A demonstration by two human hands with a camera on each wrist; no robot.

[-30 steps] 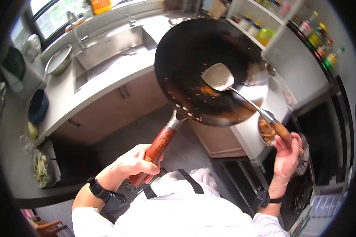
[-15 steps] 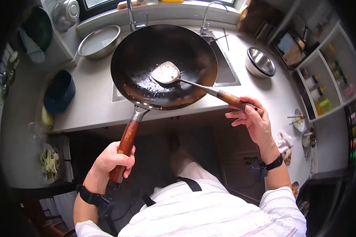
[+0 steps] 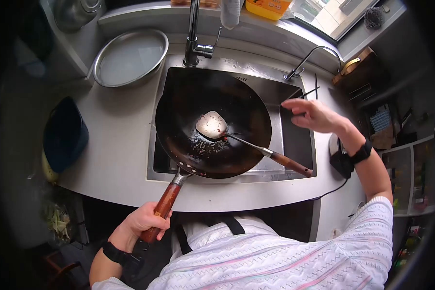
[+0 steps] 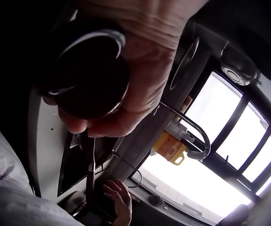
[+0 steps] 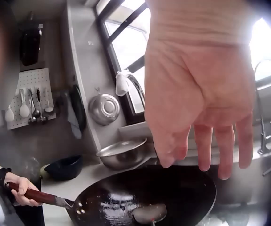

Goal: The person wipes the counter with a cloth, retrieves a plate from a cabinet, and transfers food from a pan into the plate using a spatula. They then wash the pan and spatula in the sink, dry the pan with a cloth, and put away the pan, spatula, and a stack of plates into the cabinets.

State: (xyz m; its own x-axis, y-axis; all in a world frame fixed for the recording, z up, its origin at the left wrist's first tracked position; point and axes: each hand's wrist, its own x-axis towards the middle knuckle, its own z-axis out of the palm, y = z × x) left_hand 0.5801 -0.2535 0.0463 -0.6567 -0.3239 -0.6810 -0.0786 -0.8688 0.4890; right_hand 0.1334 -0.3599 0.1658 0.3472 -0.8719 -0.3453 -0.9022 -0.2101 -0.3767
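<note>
My left hand [image 3: 147,220] grips the worn reddish wooden handle [image 3: 166,200] of a large black wok [image 3: 227,92]; the handle's dark butt end [image 4: 90,70] fills part of the left wrist view. The wok lies over the sink [image 3: 295,133], with a wet, oily inside and bits of food residue. In it rests a spatula [image 3: 211,124], its metal blade near the middle and its wooden handle sticking out over the rim to the right. Beyond that handle, my right hand [image 3: 316,116] is held above the sink's right side with fingers extended and nothing in them, as the right wrist view [image 5: 199,99] confirms.
A tall faucet [image 3: 193,48] stands behind the wok, and a thin curved tap [image 3: 319,50] rises at the back right. A metal basin of liquid [image 3: 130,58] sits left of the sink. Further left is a dark blue container [image 3: 65,135]. A yellow jug [image 3: 268,7] stands on the sill.
The wok has come from the right-hand counter to over the sink, carried by the left hand. The right hand has let go of the spatula, which stays in the wok, and moved up and right.
</note>
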